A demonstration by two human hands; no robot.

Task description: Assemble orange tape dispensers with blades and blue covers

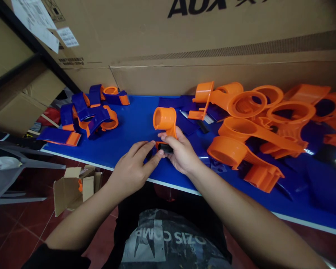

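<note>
My right hand (181,153) grips an orange plastic tape-dispenser frame (165,120) by its lower end, its round hub standing upright above the blue table (137,127). My left hand (133,168) presses its fingertips against a small dark piece (164,148) at the base of that frame. Both hands meet near the table's front edge.
A pile of bare orange frames (249,127) and dark blue parts (319,183) lies at the right. Assembled blue-and-orange dispensers (89,112) are grouped at the left. Large cardboard boxes (184,45) wall the back. An open small carton (72,186) sits on the floor.
</note>
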